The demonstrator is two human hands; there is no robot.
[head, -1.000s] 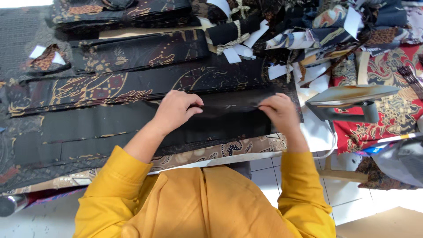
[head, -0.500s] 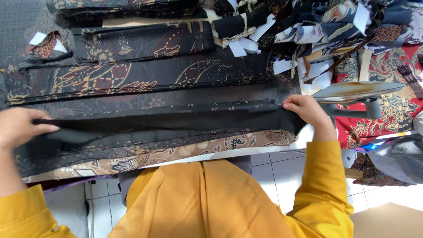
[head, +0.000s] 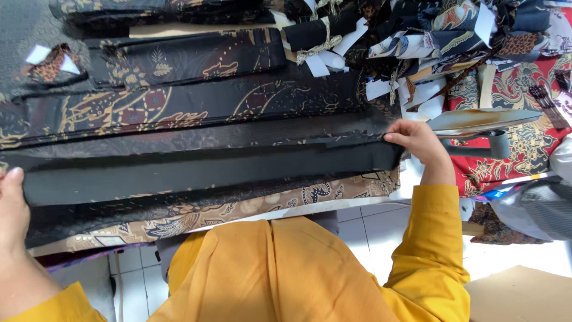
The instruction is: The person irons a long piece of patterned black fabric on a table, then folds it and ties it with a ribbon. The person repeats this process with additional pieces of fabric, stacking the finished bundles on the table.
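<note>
Head view looks down on a wide stack of dark patterned fabric pieces (head: 179,107) spread across the table, reaching from the far left to the middle right. Across its near part lies a long plain black strip (head: 208,173), stretched flat between both hands. Bundles of folded cloth with white tags (head: 417,36) lie far right. The right hand (head: 420,143) pinches the strip's right end, fingers curled together over its edge, arm bent in a yellow sleeve (head: 429,250). The left hand (head: 13,209) grips the left end, thumb on top; its other fingers are hidden.
</note>
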